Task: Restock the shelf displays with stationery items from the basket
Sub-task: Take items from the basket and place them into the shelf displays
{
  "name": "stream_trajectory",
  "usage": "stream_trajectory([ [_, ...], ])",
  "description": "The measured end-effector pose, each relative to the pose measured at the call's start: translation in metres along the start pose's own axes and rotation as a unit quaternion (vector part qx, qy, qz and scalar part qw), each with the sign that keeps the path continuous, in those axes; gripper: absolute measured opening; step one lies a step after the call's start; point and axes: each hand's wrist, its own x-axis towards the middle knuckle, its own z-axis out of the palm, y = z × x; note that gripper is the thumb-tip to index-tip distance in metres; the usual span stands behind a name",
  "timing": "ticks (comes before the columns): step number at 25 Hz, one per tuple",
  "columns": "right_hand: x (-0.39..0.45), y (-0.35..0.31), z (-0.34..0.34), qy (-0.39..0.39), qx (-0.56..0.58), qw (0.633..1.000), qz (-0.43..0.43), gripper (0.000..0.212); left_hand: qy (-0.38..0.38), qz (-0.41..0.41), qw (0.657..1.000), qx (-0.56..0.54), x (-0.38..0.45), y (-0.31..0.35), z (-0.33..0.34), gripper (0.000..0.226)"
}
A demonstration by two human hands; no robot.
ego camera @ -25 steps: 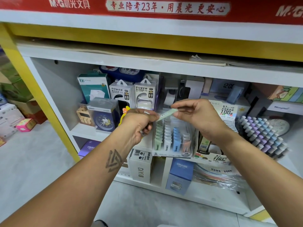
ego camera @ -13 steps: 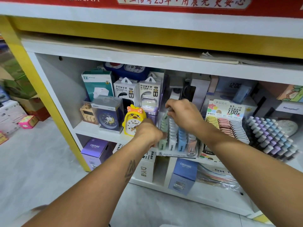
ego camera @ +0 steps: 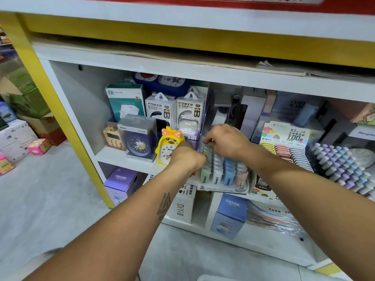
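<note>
At the shelf's display tray [ego camera: 223, 188] of pastel lead cases [ego camera: 229, 171], your right hand [ego camera: 227, 141] is curling over the green row, fingertips hidden; your left hand [ego camera: 187, 157] is covering the tray's corner, grasp unreadable.

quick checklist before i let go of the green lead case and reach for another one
1. Case in the green column of the lead display tray: cannot tell, right hand covers the back of that row.
2. Left hand steadying the tray's left side: ok.
3. Tray on the shelf edge: ok, upright.
4. Yellow duck clock beside the left hand: ok, standing.
5. White, blue and pink columns: ok, in order.
6. Basket: cannot tell, out of view.
</note>
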Motion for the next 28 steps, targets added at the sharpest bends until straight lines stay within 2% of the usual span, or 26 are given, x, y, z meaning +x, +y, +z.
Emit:
stream_trajectory([
  [2, -0.005, 0.0, -0.005, 0.007, 0.04, 0.999, 0.012, 0.032, -0.001, -0.021, 0.988, -0.154, -0.005, 0.009, -0.008, 0.003],
  [4, -0.017, 0.0, -0.015, 0.048, 0.206, 0.976, 0.053, 0.025, -0.072, -0.035, 0.938, -0.336, -0.009, 0.019, -0.018, 0.013],
  [6, -0.038, -0.003, -0.028, 0.045, 0.429, 0.898, 0.089, 0.014, -0.152, -0.029, 0.878, -0.453, -0.015, 0.025, -0.023, 0.023],
  [8, -0.061, -0.006, -0.039, -0.013, 0.584, 0.807, 0.091, 0.012, -0.203, -0.014, 0.839, -0.504, -0.02, 0.029, -0.022, 0.031],
  [10, -0.082, -0.007, -0.041, -0.046, 0.652, 0.753, 0.074, 0.016, -0.235, 0.0, 0.83, -0.506, -0.026, 0.033, -0.017, 0.033],
  [11, -0.087, -0.006, -0.041, -0.038, 0.666, 0.742, 0.07, 0.016, -0.244, 0.005, 0.834, -0.495, -0.028, 0.034, -0.015, 0.032],
  [13, -0.092, -0.001, -0.041, 0.005, 0.655, 0.751, 0.086, 0.017, -0.229, 0.015, 0.859, -0.458, -0.029, 0.036, -0.011, 0.029],
  [16, -0.097, 0.016, -0.045, 0.082, 0.579, 0.802, 0.123, 0.017, -0.158, 0.028, 0.89, -0.427, -0.029, 0.035, -0.005, 0.023],
  [18, -0.101, 0.025, -0.048, 0.105, 0.561, 0.813, 0.117, 0.02, -0.144, 0.021, 0.896, -0.42, -0.028, 0.034, -0.002, 0.016],
  [20, -0.104, 0.03, -0.048, 0.103, 0.55, 0.825, 0.074, 0.026, -0.147, 0.004, 0.894, -0.422, -0.027, 0.033, 0.0, 0.009],
  [22, -0.107, 0.031, -0.051, 0.108, 0.509, 0.853, 0.033, 0.028, -0.15, -0.007, 0.892, -0.426, -0.027, 0.035, 0.002, 0.007],
  [25, -0.104, 0.032, -0.054, 0.152, 0.419, 0.895, 0.026, 0.017, -0.132, 0.007, 0.901, -0.413, -0.027, 0.035, 0.006, 0.007],
  [26, -0.102, 0.035, -0.054, 0.17, 0.372, 0.912, 0.029, 0.011, -0.099, 0.03, 0.918, -0.382, -0.025, 0.034, 0.008, 0.008],
  [27, -0.1, 0.039, -0.055, 0.185, 0.315, 0.93, 0.034, 0.007, -0.051, 0.068, 0.948, -0.307, -0.022, 0.032, 0.011, 0.012],
  [28, -0.098, 0.042, -0.054, 0.194, 0.261, 0.945, 0.039, 0.006, -0.001, 0.115, 0.978, -0.176, -0.019, 0.028, 0.013, 0.019],
])
